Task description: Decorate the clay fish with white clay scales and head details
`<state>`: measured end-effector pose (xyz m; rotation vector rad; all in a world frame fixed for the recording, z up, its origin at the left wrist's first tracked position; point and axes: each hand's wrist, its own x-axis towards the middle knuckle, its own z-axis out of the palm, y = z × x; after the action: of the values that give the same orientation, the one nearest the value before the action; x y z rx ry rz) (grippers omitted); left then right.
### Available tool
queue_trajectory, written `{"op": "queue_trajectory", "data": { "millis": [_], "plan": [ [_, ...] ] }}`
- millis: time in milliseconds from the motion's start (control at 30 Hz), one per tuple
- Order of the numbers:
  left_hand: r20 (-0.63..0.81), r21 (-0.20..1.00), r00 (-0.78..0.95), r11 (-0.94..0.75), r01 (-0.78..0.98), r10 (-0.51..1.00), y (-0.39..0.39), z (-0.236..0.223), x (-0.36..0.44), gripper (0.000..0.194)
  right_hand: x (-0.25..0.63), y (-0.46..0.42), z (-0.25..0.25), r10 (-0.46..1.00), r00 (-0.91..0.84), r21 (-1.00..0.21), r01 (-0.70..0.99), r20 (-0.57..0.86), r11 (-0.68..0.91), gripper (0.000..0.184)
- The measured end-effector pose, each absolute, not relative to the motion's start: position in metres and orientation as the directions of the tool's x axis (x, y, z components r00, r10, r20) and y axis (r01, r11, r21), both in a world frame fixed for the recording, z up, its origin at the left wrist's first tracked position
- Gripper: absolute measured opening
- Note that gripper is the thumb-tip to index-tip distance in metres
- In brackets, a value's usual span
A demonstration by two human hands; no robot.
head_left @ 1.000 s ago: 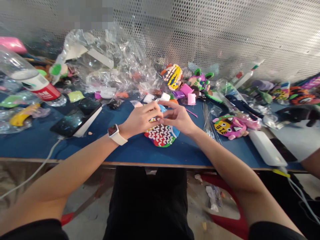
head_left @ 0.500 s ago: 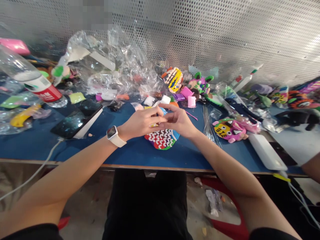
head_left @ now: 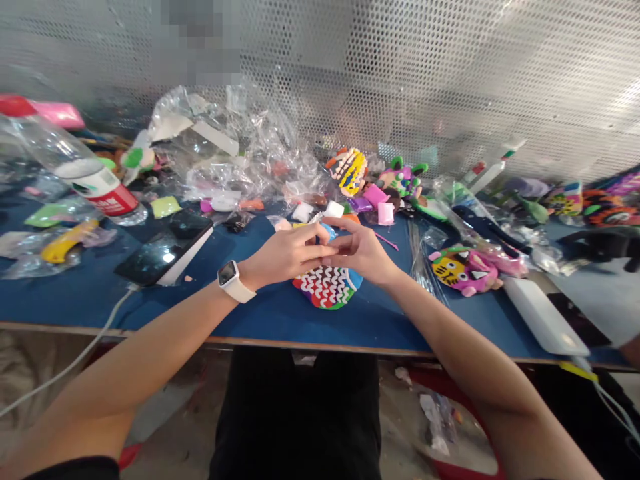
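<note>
curling the fingers of left hand (head_left: 283,255) and right hand (head_left: 369,255) together above patterned clay piece (head_left: 328,288), cannot tell whether gripping anything.

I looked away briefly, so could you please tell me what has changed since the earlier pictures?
The left hand has edged rightward, its fingertips reaching further towards the right hand. The view has shifted, bringing the red bottle cap into sight. No grasp or release shows; the patterned piece stays put.

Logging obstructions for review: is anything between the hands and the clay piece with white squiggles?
Nothing visible stands between the clay piece and the left hand or right hand, both over its far part. The white packets lie beyond. Whether the hands pinch something small is hidden.
</note>
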<state>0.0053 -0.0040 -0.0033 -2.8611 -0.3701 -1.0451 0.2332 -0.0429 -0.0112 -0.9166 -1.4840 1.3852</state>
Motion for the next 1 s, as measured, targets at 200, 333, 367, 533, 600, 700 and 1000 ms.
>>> {"op": "queue_trajectory", "data": {
  "millis": [200, 333, 367, 533, 600, 700, 1000],
  "plan": [
    [0.706, 0.042, 0.671, -0.959, 0.281, 0.228, -0.0045, 0.0012, 0.0046, 0.025, 0.2327, -0.0397, -0.0155, 0.946, -0.301, -0.992, -0.078, 0.119, 0.1, 0.088],
    [0.642, 0.054, 0.744, -0.979, 0.197, 0.185, -0.0005, 0.0027, 0.0032, 0.022, 0.2358, -0.0384, -0.0159, 0.938, -0.33, -0.994, -0.065, 0.104, 0.088, 0.093],
    [0.63, 0.059, 0.756, -0.982, 0.178, 0.175, 0.0006, 0.0027, 0.0027, 0.022, 0.2364, -0.0385, -0.0158, 0.933, -0.344, -0.994, -0.059, 0.102, 0.087, 0.093],
    [0.641, 0.103, 0.731, -0.97, 0.22, 0.234, -0.0025, 0.002, 0.0039, 0.02, 0.2323, -0.0422, -0.0169, 0.928, -0.359, -0.994, -0.065, 0.102, 0.085, 0.087],
    [0.66, 0.126, 0.702, -0.96, 0.249, 0.268, -0.0054, 0.0017, 0.0056, 0.022, 0.2296, -0.0439, -0.0169, 0.934, -0.339, -0.993, -0.075, 0.111, 0.09, 0.088],
    [0.675, 0.114, 0.694, -0.964, 0.238, 0.251, -0.0052, 0.0006, 0.0067, 0.019, 0.2284, -0.0448, -0.0161, 0.941, -0.313, -0.992, -0.07, 0.126, 0.109, 0.092],
    [0.738, 0.007, 0.649, -0.964, 0.265, 0.184, 0.0021, -0.0033, 0.0053, 0.019, 0.2274, -0.0427, -0.0183, 0.957, -0.262, -0.99, -0.092, 0.125, 0.104, 0.085]
  ]
}}
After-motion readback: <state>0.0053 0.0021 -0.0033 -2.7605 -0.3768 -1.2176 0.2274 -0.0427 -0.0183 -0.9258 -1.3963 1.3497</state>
